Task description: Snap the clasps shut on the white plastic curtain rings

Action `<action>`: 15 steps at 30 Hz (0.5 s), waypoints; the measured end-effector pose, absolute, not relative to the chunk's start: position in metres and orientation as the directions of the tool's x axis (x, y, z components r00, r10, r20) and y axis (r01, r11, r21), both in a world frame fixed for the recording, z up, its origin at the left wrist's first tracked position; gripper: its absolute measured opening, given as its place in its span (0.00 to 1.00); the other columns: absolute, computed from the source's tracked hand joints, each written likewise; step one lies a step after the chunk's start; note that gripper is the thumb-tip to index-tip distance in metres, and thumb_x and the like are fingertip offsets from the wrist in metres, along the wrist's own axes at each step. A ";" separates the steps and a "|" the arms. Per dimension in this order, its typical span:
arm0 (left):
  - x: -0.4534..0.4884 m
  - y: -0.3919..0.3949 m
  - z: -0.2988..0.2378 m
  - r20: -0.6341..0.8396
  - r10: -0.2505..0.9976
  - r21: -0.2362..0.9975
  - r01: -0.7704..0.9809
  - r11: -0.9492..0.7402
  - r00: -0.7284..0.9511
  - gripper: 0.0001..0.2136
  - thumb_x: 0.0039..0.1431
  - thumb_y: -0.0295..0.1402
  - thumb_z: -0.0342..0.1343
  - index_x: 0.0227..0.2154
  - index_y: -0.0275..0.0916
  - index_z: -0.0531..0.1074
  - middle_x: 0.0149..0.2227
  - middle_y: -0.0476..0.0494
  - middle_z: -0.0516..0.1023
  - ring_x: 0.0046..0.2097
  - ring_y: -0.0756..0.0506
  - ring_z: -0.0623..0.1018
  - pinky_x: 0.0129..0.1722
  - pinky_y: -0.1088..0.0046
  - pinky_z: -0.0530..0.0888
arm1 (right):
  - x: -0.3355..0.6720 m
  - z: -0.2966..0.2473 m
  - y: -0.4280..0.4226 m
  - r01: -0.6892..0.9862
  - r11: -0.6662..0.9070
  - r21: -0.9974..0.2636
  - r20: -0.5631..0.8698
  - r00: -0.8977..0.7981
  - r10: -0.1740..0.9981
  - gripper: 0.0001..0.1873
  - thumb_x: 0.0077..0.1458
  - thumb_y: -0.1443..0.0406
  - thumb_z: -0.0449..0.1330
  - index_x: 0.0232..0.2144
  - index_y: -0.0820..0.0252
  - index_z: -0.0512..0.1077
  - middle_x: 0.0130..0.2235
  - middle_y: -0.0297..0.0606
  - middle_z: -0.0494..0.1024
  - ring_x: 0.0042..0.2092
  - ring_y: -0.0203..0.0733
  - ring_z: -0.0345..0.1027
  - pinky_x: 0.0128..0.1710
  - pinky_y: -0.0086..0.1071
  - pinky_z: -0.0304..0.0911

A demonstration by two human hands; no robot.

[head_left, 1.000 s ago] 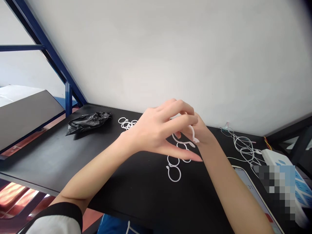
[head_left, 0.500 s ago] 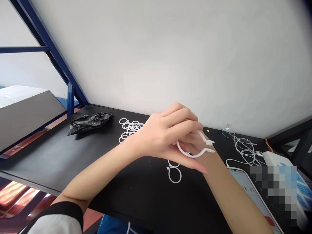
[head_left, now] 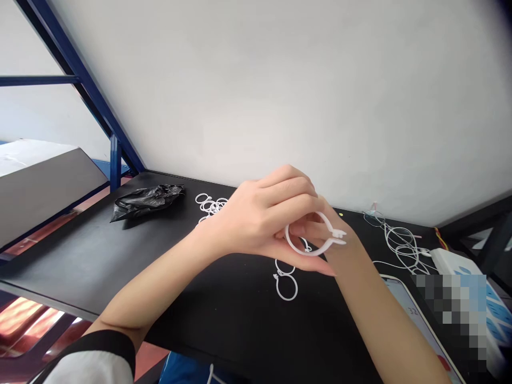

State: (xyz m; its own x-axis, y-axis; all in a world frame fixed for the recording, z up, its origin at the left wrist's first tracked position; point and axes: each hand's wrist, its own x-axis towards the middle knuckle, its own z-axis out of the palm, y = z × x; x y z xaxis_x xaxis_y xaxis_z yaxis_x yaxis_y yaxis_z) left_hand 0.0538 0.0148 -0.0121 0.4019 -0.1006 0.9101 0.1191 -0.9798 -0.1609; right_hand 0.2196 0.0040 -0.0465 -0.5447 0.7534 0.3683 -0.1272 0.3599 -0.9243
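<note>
A white plastic snap ring [head_left: 325,247] is up above the table between my two hands, its clasp ends pointing right and nearly together. My left hand [head_left: 262,213] is closed over the ring's left side, fingers curled across the top and thumb stretched along below. Behind it, my right hand [head_left: 340,220] bends in at the wrist; its fingers show through the ring and seem to grip it, though they are partly hidden. Beneath the hands, linked white rings [head_left: 296,290] lie on the black table [head_left: 240,320]. A pile of similar rings [head_left: 208,205] is partly covered by my left hand.
A crumpled black plastic bag [head_left: 150,201] lies at the back left. On the right are a phone [head_left: 420,325], coiled white cables [head_left: 400,245] and a white and blue power strip [head_left: 460,264]. A blue metal frame [head_left: 116,160] stands at the left; a wall rises behind.
The ring's two clasp ends have come closer together. Both hands and the ring have shifted slightly left. More of the ring pile is now covered by my left hand.
</note>
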 end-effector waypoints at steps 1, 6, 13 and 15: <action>0.051 0.015 -0.009 0.910 -0.107 -0.175 0.137 -0.975 0.401 0.23 0.49 0.55 0.62 0.32 0.39 0.68 0.28 0.48 0.74 0.35 0.48 0.76 0.32 0.73 0.75 | 0.222 -0.041 0.003 -0.168 0.345 -0.923 0.378 -0.554 0.742 0.07 0.54 0.60 0.66 0.30 0.58 0.77 0.24 0.29 0.73 0.23 0.31 0.67 0.22 0.26 0.65; 0.036 0.013 0.003 0.908 -0.109 -0.213 0.220 -0.952 0.406 0.22 0.49 0.55 0.62 0.31 0.40 0.69 0.25 0.49 0.72 0.31 0.48 0.74 0.30 0.71 0.72 | 0.237 -0.015 -0.005 -0.382 0.400 -0.833 0.540 -0.405 0.738 0.05 0.55 0.70 0.63 0.32 0.54 0.77 0.28 0.28 0.76 0.21 0.27 0.65 0.20 0.24 0.61; 0.029 0.003 0.011 0.894 -0.053 -0.182 0.253 -0.950 0.445 0.15 0.53 0.48 0.63 0.30 0.42 0.69 0.18 0.53 0.66 0.24 0.49 0.68 0.23 0.72 0.66 | 0.249 0.006 -0.028 -0.252 0.593 -0.765 0.643 -0.349 0.682 0.09 0.49 0.66 0.70 0.36 0.51 0.78 0.27 0.28 0.70 0.19 0.27 0.57 0.13 0.25 0.56; 0.029 0.001 0.012 0.891 -0.045 -0.178 0.256 -0.950 0.453 0.13 0.54 0.45 0.63 0.29 0.42 0.69 0.18 0.53 0.66 0.23 0.49 0.68 0.23 0.72 0.66 | 0.248 0.008 -0.032 -0.182 0.616 -0.766 0.637 -0.340 0.692 0.12 0.49 0.68 0.70 0.37 0.49 0.78 0.25 0.27 0.67 0.19 0.27 0.56 0.14 0.25 0.56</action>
